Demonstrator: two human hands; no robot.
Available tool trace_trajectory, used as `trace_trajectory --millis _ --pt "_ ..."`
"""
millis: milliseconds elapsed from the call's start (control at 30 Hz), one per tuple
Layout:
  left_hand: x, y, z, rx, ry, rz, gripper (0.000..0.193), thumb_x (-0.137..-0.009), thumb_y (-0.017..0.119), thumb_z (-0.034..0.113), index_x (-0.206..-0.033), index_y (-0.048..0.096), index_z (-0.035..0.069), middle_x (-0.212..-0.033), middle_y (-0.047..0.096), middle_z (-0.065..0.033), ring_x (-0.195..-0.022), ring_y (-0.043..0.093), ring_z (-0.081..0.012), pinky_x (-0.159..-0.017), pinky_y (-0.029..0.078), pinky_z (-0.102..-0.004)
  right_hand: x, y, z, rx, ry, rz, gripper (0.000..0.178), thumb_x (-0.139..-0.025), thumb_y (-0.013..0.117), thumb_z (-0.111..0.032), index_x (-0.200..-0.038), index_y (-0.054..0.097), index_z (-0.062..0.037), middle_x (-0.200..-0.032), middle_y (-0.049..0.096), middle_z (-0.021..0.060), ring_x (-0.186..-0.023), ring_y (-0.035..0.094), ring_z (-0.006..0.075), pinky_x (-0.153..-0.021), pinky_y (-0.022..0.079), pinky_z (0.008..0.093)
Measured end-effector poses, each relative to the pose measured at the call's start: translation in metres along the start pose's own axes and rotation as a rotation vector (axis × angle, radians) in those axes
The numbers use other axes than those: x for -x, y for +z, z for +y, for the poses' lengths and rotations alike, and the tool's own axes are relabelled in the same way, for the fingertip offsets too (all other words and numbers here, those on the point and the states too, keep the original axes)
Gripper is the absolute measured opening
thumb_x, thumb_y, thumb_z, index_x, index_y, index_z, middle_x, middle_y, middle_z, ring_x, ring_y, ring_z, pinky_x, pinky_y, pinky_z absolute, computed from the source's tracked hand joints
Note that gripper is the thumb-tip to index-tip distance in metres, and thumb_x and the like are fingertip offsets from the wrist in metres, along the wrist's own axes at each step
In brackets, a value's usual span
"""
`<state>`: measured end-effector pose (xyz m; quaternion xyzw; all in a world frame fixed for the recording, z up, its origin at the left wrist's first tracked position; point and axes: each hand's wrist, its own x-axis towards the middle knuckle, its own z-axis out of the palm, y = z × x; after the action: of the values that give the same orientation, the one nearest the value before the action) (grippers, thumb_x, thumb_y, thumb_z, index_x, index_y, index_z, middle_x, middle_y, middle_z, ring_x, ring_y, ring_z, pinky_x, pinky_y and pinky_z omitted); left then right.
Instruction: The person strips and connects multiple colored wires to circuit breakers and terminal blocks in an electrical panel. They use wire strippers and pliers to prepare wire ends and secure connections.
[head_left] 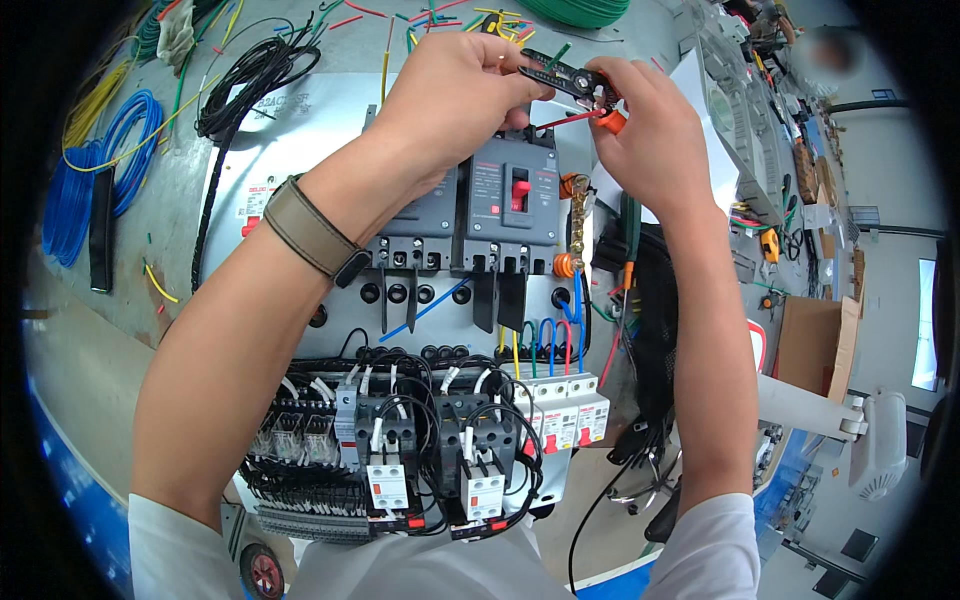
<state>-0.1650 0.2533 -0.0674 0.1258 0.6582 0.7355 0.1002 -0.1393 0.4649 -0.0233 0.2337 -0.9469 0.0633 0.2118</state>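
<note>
My right hand [655, 130] is closed round a wire stripper [575, 80] with black jaws and orange handles, held over the upper part of the panel. My left hand [465, 90] has its fingers bent together at the jaw tips; what they pinch is hidden. A thin red wire [570, 120] stretches between the left fingertips and the stripper's handle side. Beside the jaws, a short green wire [560, 55] sticks up. Below the hands sits a dark grey breaker [513, 195] with a red toggle, partly covered by my left forearm.
Lower on the metal panel are small white breakers [565, 415], contactors [480, 435] and bundled black wires. A loose blue wire [425, 308] lies across the panel. Blue wire coils [125, 150] and a black cable coil [260, 80] lie left. A screwdriver [629, 245] lies right.
</note>
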Motion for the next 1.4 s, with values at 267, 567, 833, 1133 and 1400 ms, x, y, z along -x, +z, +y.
trace_trajectory --millis 267,567,833,1133,1400 --pt "-0.001 0.002 0.000 -0.077 0.001 0.019 0.013 -0.091 0.077 0.013 -0.097 0.080 0.003 -0.076 0.066 0.0012 -0.064 0.053 -0.0069 -0.059 0.042 -0.0252 0.001 -0.004 -0.003 -0.028 0.023 -0.028 0.041 -0.080 0.073 -0.001 -0.121 0.066 -0.0076 -0.104 0.070 0.0136 -0.099 0.068 0.0371 -0.088 0.055 0.0434" --pt "0.000 0.001 0.001 -0.097 0.028 0.040 0.013 -0.091 0.077 0.013 -0.097 0.081 0.003 -0.076 0.066 0.0007 -0.064 0.054 -0.0068 -0.058 0.041 -0.0255 -0.002 -0.003 -0.004 0.011 0.020 -0.065 0.038 -0.082 0.073 -0.004 -0.119 0.065 -0.0073 -0.105 0.071 0.0146 -0.099 0.067 0.0400 -0.087 0.055 0.0447" --pt "0.001 0.004 0.015 0.054 -0.189 0.024 0.011 -0.096 0.070 0.004 -0.102 0.078 0.000 -0.075 0.069 0.0018 -0.058 0.054 -0.0054 -0.052 0.041 -0.0235 -0.001 0.006 0.001 0.079 0.057 -0.013 0.030 -0.082 0.072 -0.006 -0.111 0.067 -0.0082 -0.092 0.071 0.0133 -0.088 0.068 0.0392 -0.078 0.056 0.0442" --pt "0.002 0.002 0.017 0.079 -0.183 0.023 0.009 -0.095 0.071 0.003 -0.101 0.078 0.002 -0.075 0.068 0.0020 -0.057 0.051 -0.0040 -0.050 0.039 -0.0219 -0.005 0.006 0.004 0.069 0.005 0.016 0.017 -0.089 0.075 -0.012 -0.105 0.069 -0.0083 -0.084 0.069 0.0138 -0.084 0.070 0.0361 -0.073 0.056 0.0429" --pt "0.000 -0.003 -0.005 -0.014 0.068 -0.020 0.023 -0.093 0.078 0.010 -0.113 0.077 0.000 -0.091 0.072 -0.0039 -0.075 0.062 -0.0096 -0.071 0.053 -0.0270 -0.049 -0.075 0.022 -0.779 0.503 0.329 0.017 -0.100 0.069 -0.016 -0.086 0.069 -0.0048 -0.073 0.062 -0.0031 -0.062 0.053 0.0063 -0.059 0.043 0.0240"
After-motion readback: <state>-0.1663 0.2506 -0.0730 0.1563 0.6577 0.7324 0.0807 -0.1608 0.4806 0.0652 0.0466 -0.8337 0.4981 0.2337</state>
